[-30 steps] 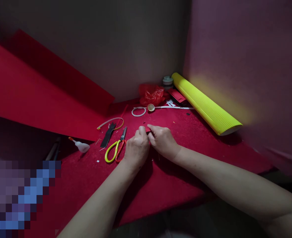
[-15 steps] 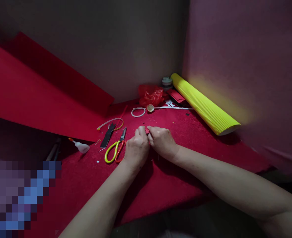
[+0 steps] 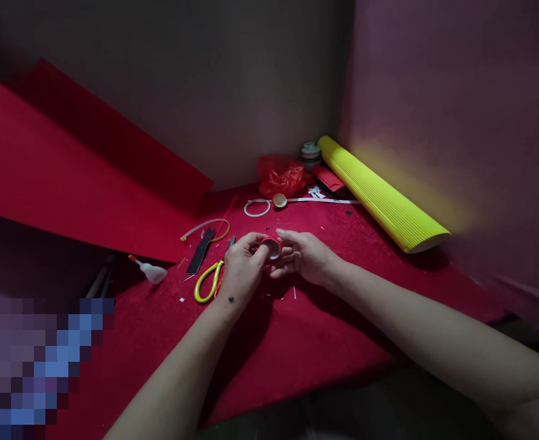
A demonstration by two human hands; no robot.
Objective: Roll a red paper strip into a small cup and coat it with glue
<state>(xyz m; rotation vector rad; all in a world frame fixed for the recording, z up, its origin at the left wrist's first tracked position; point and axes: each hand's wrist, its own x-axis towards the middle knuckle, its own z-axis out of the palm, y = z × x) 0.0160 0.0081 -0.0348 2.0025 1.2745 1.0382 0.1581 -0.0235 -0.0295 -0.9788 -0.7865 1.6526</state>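
My left hand [image 3: 241, 269] and my right hand [image 3: 307, 255] meet over the red felt surface [image 3: 324, 318]. Between their fingertips they hold a small red ring-shaped roll [image 3: 271, 248], its open end turned toward me. Both hands pinch it, the left from the left side and the right from the right. Yellow-handled scissors [image 3: 208, 279] lie on the felt just left of my left hand.
A black strip [image 3: 199, 250], a curved thin tube [image 3: 204, 227] and a small glue bottle [image 3: 148, 270] lie at left. A white ring [image 3: 256, 208], a red plastic bag [image 3: 281, 175], a yellow corrugated roll [image 3: 382, 195] sit behind. A red sheet [image 3: 77, 177] leans at left.
My hands have turned and parted slightly, so the small red roll now shows between the fingertips; before they were closed together over it.
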